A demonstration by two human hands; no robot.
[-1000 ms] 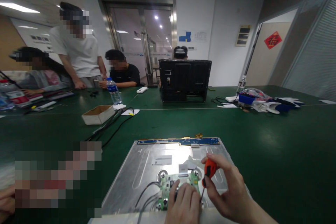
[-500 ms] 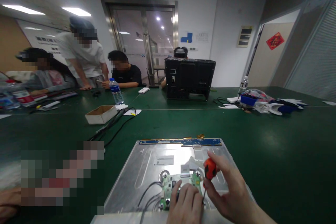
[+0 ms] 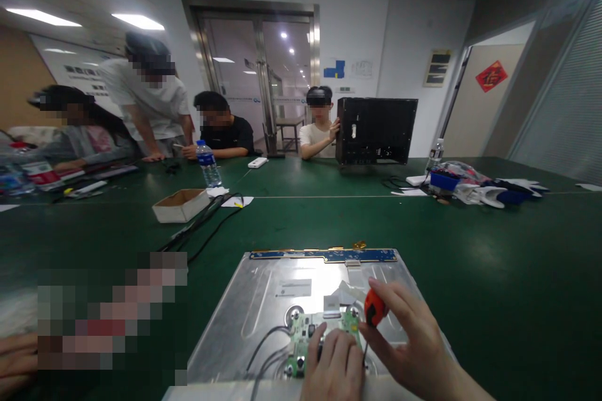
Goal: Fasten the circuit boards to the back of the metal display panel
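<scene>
A screwdriver (image 3: 375, 307) with an orange and black handle stands nearly upright, its thin shaft pointing down at the right edge of a green circuit board (image 3: 297, 341). My right hand (image 3: 416, 341) pinches the handle between thumb and fingers. Across the board's lower middle lies my left hand (image 3: 333, 366), fingers stretched over it and covering part of it; its thumb is hidden. The board sits on a silver metal panel (image 3: 263, 307) with a blue strip board (image 3: 324, 255) along its far edge. The screwdriver's tip is hidden behind my left hand.
Black wires (image 3: 266, 351) run from the board's left side. A white box (image 3: 181, 205), cables and a water bottle (image 3: 208, 163) stand left of centre. Another person's blurred arm (image 3: 19, 351) is at the left. Across the table, a person holds a black monitor casing (image 3: 376, 131).
The screwdriver handle has turned and leaned slightly left in my right fingers. My left hand stays put. Across the table, the black casing has been turned and shifted right, uncovering the person behind it.
</scene>
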